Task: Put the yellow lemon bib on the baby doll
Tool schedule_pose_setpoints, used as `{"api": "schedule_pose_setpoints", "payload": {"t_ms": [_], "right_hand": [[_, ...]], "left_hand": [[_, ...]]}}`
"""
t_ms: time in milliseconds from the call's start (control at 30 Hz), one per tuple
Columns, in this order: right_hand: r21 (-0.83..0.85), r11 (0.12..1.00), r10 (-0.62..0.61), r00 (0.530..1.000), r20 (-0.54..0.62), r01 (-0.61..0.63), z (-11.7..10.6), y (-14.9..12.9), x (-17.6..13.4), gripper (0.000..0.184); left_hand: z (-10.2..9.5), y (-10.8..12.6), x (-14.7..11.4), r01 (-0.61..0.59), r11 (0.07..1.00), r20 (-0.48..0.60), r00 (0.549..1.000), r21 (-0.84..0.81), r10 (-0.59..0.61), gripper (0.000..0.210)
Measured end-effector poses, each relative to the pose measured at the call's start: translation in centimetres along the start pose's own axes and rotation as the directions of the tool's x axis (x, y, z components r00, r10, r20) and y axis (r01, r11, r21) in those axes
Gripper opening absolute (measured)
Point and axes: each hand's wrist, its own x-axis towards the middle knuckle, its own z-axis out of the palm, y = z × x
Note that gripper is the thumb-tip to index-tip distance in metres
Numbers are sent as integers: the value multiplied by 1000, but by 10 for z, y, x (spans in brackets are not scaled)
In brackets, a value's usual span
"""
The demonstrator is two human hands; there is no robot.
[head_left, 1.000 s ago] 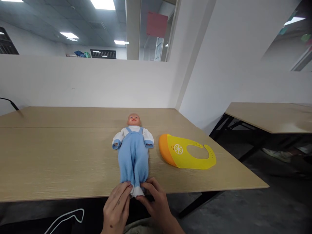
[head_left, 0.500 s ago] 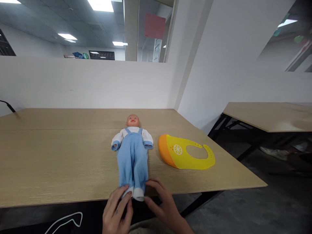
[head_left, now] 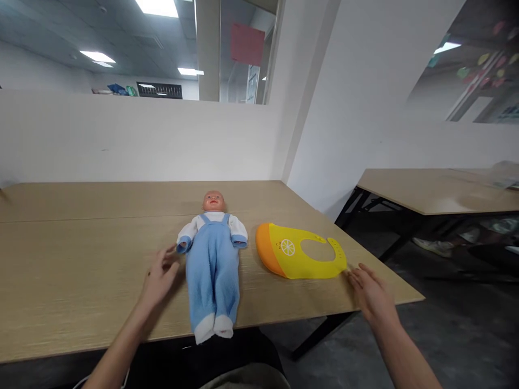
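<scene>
One doll (head_left: pixel 213 259), supine, feet (head_left: pixel 223 326) overhanging the table (head_left: pixel 101 270); a knock there could shift it. One yellow bib (head_left: pixel 294 263), right hand (head_left: pixel 371 292) at its rim, grip uncertain. Left hand (head_left: pixel 161 275) empty, near doll's cuff (head_left: pixel 184 246).

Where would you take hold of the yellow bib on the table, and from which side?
Probably by the curved edge of the neck end, coming from the right. The yellow bib lies flat with that thin-looking end facing the right hand, which is right beside it; the rounded orange end lies farther away.
</scene>
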Motion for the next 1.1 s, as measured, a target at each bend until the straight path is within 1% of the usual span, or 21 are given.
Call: {"api": "schedule_pose_setpoints", "payload": {"t_ms": [67, 100, 167, 233, 300, 367, 433, 500, 567, 600, 667, 700, 767, 867, 967, 1000, 1033, 1067, 1100], "right_hand": [[115, 984, 136, 991, 3, -135, 5, -1, 3, 19], [145, 973, 176, 984, 22, -177, 8, 0, 1, 15], [170, 966, 187, 980, 72, -196, 12, 7, -4, 8], [192, 965, 167, 983, 73, -178, 15, 16, -10, 6], [215, 958, 178, 982, 66, -188, 18, 24, -13, 6], [224, 946, 225, 972, 66, -234, 23, 27, -13, 9], [227, 932, 270, 959, 84, -283, 33, 25, -12, 13], [227, 917, 304, 943, 136, -329, 48, 19, -12, 17], [231, 904, 328, 931, 163, -359, 65, 9, -15, 20], [234, 903, 334, 931, 148, -361, 74, 4, -18, 20], [240, 912, 314, 942, 116, -333, 91, -10, -25, 17], [239, 919, 292, 948, 126, -315, 100, -18, -29, 15], [237, 931, 226, 947, 229, -279, 117, -36, -38, 10], [222, 959, 95, 941, 325, -174, 147, -69, -56, 13], [216, 973, 1, 933, 361, -85, 178, -104, -79, 16], [198, 978, -14, 930, 366, -63, 188, -115, -87, 18], [155, 986, -4, 928, 372, -58, 197, -125, -95, 20], [124, 991, -3, 909, 417, -54, 205, -134, -102, 22], [103, 994, -9, 877, 480, -46, 213, -142, -108, 24]], "left_hand": [[0, 10, 28, -69, 997, 1, 998, 42, 69, 44], [1, 13, 40, -82, 996, 6, 997, 42, 82, 43], [5, 16, 59, -27, 1000, 38, 999, 1, 27, 46], [13, 11, 70, 11, 998, 95, 995, -58, -5, 50], [22, 1, 73, -34, 996, 133, 990, -84, 45, 49], [30, -10, 70, -100, 992, 138, 984, -72, 109, 45], [35, -17, 66, -130, 991, 125, 983, -42, 135, 44], [38, -20, 63, -162, 987, 109, 981, -4, 161, 43], [38, -20, 60, -209, 977, 91, 974, 31, 206, 42], [38, -20, 60, -228, 973, 84, 971, 40, 224, 41], [38, -17, 59, -238, 970, 65, 970, 39, 236, 39], [38, -16, 59, -236, 971, 56, 971, 35, 234, 38], [38, -14, 59, -239, 970, 38, 970, 32, 238, 37], [37, -14, 57, -266, 960, -19, 963, 87, 268, 34], [34, -14, 55, -277, 946, -97, 950, 169, 296, 32], [32, -13, 55, -279, 943, -116, 946, 179, 302, 30], [29, -11, 54, -282, 942, -136, 942, 179, 308, 29], [26, -8, 53, -283, 943, -165, 936, 175, 312, 28], [23, -3, 53, -279, 946, -207, 928, 168, 310, 27]]}}
